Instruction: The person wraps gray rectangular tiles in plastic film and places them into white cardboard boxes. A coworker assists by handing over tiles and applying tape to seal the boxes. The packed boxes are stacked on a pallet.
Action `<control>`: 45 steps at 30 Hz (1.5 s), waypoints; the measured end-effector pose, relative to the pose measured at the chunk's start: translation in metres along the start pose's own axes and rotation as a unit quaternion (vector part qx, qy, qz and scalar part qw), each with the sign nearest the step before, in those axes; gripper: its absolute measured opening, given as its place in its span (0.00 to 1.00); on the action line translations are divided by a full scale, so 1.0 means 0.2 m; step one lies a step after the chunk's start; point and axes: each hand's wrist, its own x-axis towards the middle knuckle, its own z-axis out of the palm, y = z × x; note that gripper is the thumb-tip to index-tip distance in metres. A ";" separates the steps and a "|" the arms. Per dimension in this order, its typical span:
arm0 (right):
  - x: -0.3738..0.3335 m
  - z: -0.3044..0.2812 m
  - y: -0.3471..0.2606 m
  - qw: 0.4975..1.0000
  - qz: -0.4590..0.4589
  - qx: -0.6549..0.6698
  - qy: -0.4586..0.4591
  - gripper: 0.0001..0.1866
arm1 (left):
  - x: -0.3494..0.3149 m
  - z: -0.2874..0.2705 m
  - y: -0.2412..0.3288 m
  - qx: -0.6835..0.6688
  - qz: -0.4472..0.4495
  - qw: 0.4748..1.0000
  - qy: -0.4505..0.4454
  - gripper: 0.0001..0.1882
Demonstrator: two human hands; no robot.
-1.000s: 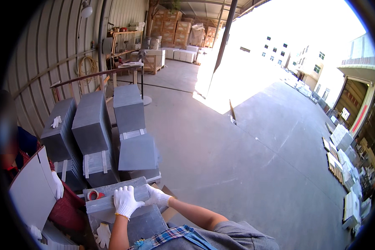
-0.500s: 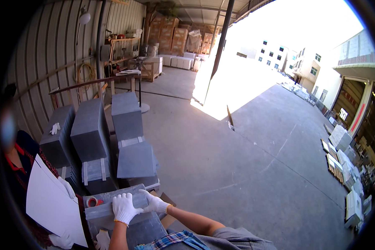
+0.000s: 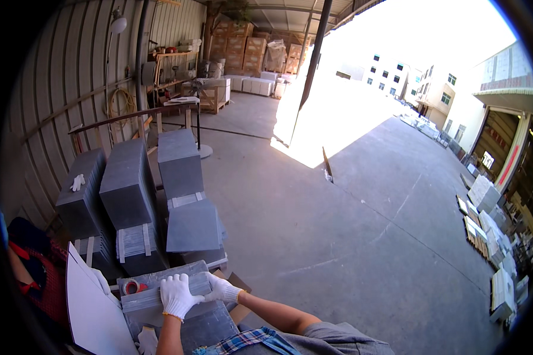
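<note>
A low stack of narrow grey stone tiles point(image 3: 141, 302) lies on a grey work surface point(image 3: 204, 325) in front of me. My left hand point(image 3: 179, 296), in a white knitted glove, is closed over the top of the stack. At the right end of the same stack, my right hand point(image 3: 222, 289), also gloved, grips with the thumb toward the left hand. The undersides of my fingers are hidden. Beside the stack's far left corner sits a red tape roll point(image 3: 134, 287). A white glove shape point(image 3: 148, 340) shows near my left forearm; whether a hand fills it is unclear.
At the left, a co-worker point(image 3: 32, 278) holds a large white sheet point(image 3: 95, 307) close to the work surface. Tall stacks of grey slabs point(image 3: 127, 183) stand beyond, one with a white glove point(image 3: 77, 182) on top. A dark post point(image 3: 315, 59) rises farther off.
The co-worker's white sheet has swung right, toward the work surface, and the co-worker has leaned lower. Both my hands stay in the same place on the tiles.
</note>
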 end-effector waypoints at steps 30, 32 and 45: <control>-0.01 -0.02 -0.09 0.995 0.016 -0.094 0.011 0.54 | 0.01 -0.01 -0.02 -0.027 0.007 0.999 0.026 0.37; -0.04 -0.06 -0.22 0.995 0.043 -0.094 -0.014 0.57 | 0.00 -0.02 -0.03 -0.030 0.004 0.999 0.019 0.37; -0.08 0.01 -0.10 0.994 0.012 -0.101 0.045 0.50 | 0.02 -0.03 -0.04 -0.046 0.001 0.999 0.000 0.36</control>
